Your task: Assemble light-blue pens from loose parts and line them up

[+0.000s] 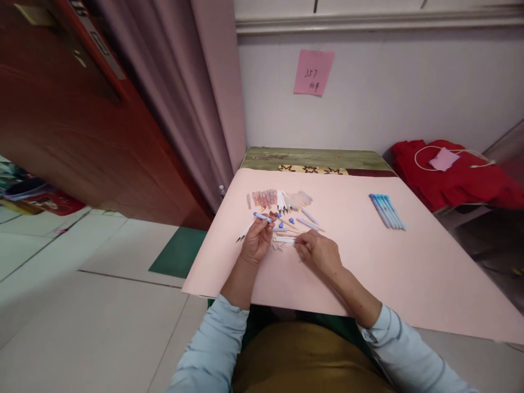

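Held up in my left hand is a short blue pen part, gripped between thumb and fingers. My right hand is closed in a pinch at the right ends of some white tube-like pieces; whatever lies between its fingertips is hidden. Beyond the hands are white pen refills with dark tips, patterned short tubes and a heap of clear pieces. Small blue pieces and lavender barrels are scattered among them. Tiny clear bits lie between my hands.
A row of blue pens lies at the right of the pink-covered table. Red cloth with a white cable is past the right edge. A curtain and wooden door stand left. Behind the table is a wall.
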Motion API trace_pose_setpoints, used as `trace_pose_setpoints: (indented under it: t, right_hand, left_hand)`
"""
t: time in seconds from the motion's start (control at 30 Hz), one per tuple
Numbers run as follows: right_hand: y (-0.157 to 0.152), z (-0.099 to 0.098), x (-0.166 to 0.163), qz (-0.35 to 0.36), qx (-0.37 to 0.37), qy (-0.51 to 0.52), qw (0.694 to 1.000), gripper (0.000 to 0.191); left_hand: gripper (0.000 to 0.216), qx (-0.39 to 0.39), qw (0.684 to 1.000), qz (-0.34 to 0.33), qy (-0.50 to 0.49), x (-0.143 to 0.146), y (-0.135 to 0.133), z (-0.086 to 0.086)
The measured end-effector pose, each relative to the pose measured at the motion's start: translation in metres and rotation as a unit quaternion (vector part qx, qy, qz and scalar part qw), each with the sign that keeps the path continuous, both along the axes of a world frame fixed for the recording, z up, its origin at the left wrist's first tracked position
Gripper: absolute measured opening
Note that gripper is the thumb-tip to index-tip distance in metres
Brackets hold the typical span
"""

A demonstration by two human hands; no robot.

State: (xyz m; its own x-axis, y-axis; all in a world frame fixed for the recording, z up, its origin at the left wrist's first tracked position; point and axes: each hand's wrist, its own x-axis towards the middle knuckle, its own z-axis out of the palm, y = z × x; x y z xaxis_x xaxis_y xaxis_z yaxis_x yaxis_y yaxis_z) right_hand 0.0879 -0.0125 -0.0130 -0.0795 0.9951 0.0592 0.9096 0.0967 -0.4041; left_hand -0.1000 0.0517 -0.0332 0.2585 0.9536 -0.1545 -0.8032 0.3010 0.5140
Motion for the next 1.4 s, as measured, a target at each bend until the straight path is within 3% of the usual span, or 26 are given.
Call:
trace_pose_setpoints:
  t: [0.27, 0.57, 0.73, 0.83, 0.93, 1.13, 1.4]
  right_hand:
    - [0.006, 0.000, -0.012, 0.038, -0.018, -0.055, 0.998, 0.012]
    - [0.005, -0.002, -0.015, 0.052, -0.003, -0.130, 0.990, 0.016]
    - [0.007, 0.019, -0.009, 0.002, 0.055, 0.051, 0.997, 0.013]
    - [0.010, 0.031, -0.012, 0.016, 0.066, 0.187, 0.980, 0.014]
    - [0.013, 0.030, -0.020, 0.022, 0.065, 0.263, 0.962, 0.016]
    - [0.018, 0.019, -0.027, 0.014, 0.053, 0.293, 0.955, 0.018]
    - [0.014, 0.031, -0.030, 0.001, 0.049, 0.321, 0.946, 0.011]
  left_hand:
    - [0.012, -0.015, 1.000, 0.020, 0.007, 0.003, -0.003, 0.004]
    - [0.012, 0.027, 0.999, -0.032, 0.026, 0.002, -0.001, -0.003]
    - [0.015, 0.061, 0.996, -0.039, 0.045, 0.004, -0.002, -0.004]
    - [0.019, 0.066, 0.995, -0.049, 0.055, 0.005, -0.004, -0.001]
    - [0.020, 0.072, 0.994, -0.056, 0.067, 0.006, -0.006, 0.003]
    - [0.020, 0.091, 0.988, -0.073, 0.103, 0.008, -0.008, 0.004]
    - [0.019, 0.077, 0.984, -0.096, 0.128, 0.011, -0.009, 0.007]
